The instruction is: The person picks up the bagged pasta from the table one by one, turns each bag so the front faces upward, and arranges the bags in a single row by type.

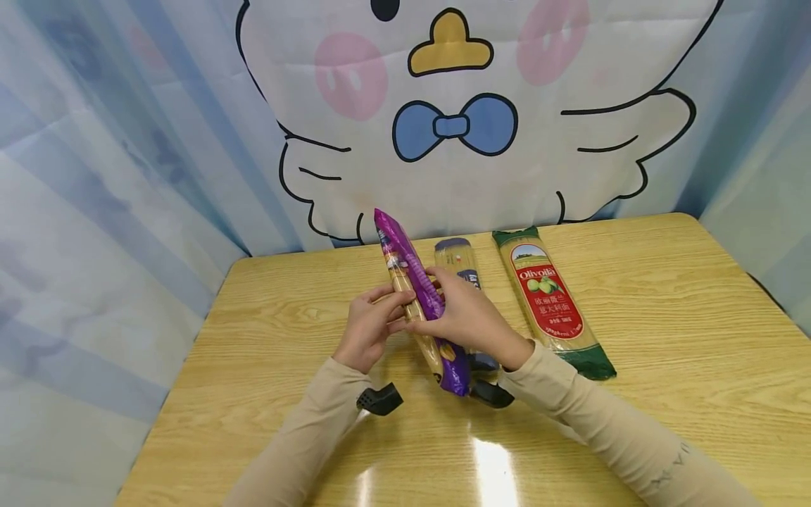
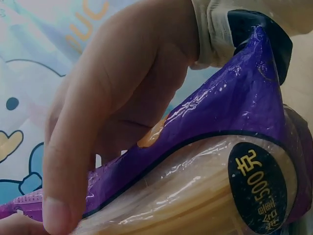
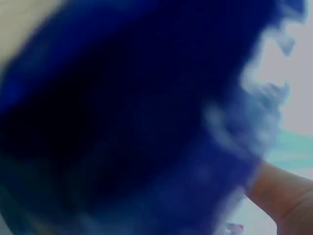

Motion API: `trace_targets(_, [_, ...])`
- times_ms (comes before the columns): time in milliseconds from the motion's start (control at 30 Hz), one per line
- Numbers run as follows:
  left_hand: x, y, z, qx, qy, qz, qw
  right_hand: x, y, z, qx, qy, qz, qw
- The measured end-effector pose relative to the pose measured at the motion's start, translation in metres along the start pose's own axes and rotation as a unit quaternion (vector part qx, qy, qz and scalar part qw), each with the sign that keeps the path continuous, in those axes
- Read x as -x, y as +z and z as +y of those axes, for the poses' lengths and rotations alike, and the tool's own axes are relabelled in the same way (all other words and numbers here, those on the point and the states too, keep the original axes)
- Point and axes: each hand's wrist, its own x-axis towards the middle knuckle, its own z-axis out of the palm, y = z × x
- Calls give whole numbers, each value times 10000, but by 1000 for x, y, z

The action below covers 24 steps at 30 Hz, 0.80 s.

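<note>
Both hands hold a purple spaghetti pack (image 1: 431, 299) above the table, tilted with its top end toward the curtain. My left hand (image 1: 369, 325) pinches its left edge, the thumb on the front. My right hand (image 1: 472, 317) grips the right side, fingers behind and thumb nearer the bottom end. The left wrist view shows the pack's clear window (image 2: 190, 191) with pale strands and a dark oval 500-gram label (image 2: 259, 186). In the right wrist view a blurred dark blue-purple surface fills most of the picture, with part of a hand (image 3: 288, 198) at the lower right.
Just behind the right hand lies a dark-blue-ended pasta pack (image 1: 453, 255), partly covered. To its right lies an Olivoilà spaghetti pack (image 1: 548, 296) with green ends and a red label. The wooden table (image 1: 266, 352) ends at a cartoon-printed curtain (image 1: 532, 176).
</note>
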Motion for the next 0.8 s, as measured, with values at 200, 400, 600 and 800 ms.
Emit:
trace_targets(200, [0, 0, 0, 92, -39, 23, 9999, -1, 10, 4, 250, -293, 293, 9988])
trace_targets(400, [0, 1, 1, 14, -47, 55, 10000, 0, 14, 10, -202, -335, 435, 9983])
trace_targets(600, [0, 4, 2, -68, -77, 68, 9999, 1, 12, 17, -757, -150, 562, 9954])
trace_targets(800, [-2, 1, 3, -75, -147, -149, 9998, -1, 7, 23, -1207, -249, 751, 9895])
